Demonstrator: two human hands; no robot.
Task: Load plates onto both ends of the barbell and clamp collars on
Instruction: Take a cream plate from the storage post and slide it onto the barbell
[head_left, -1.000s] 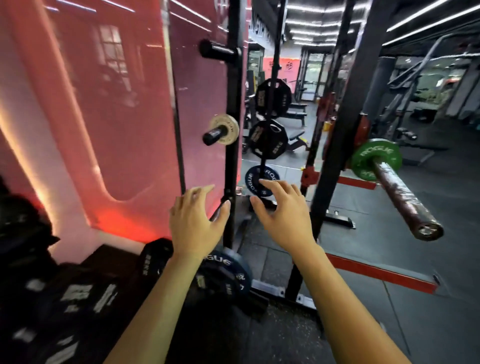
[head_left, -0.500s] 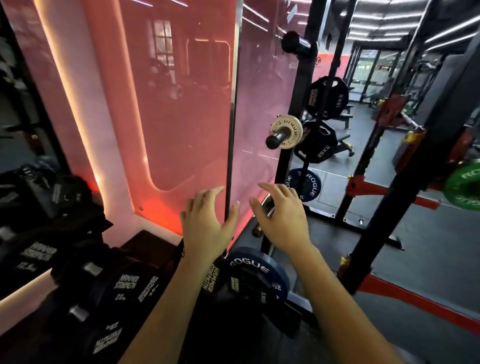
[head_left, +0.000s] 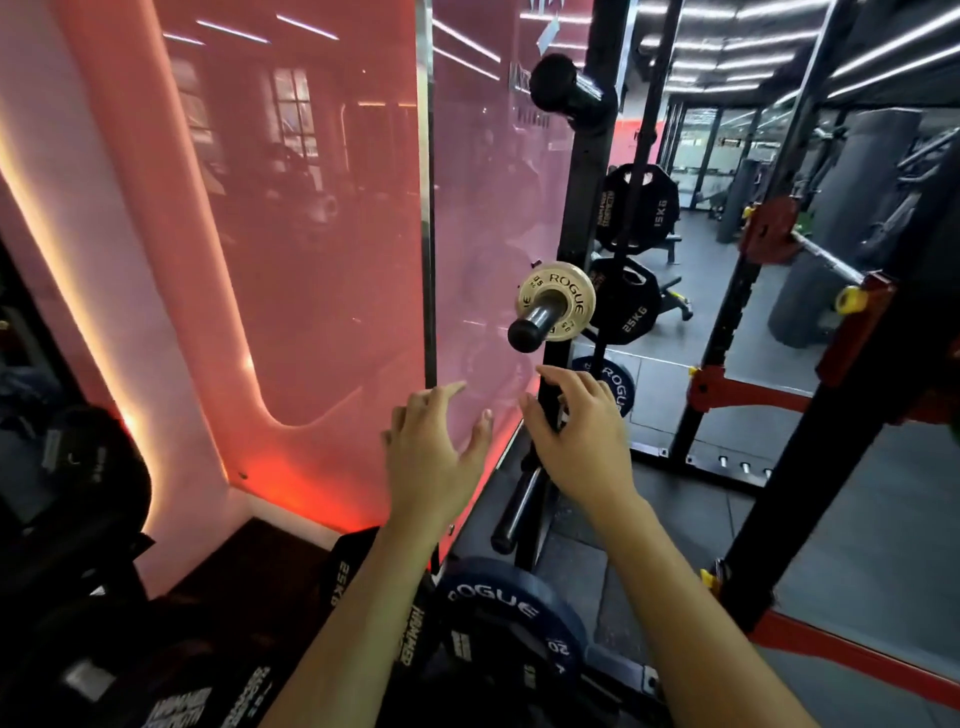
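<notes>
Reaching forward, left hand (head_left: 434, 457) and right hand (head_left: 579, 436) spread, holding nothing, below small tan plate (head_left: 557, 302) on rack peg

Dim gym; red wall glow; ceiling strips glare; edges warped

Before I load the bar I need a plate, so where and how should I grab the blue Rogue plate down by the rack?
Probably by its rim, a hand each side. The blue Rogue plate stands on edge low by the rack upright, black plates crowding its left, so come from above. The left hand and right hand are empty and open.
</notes>
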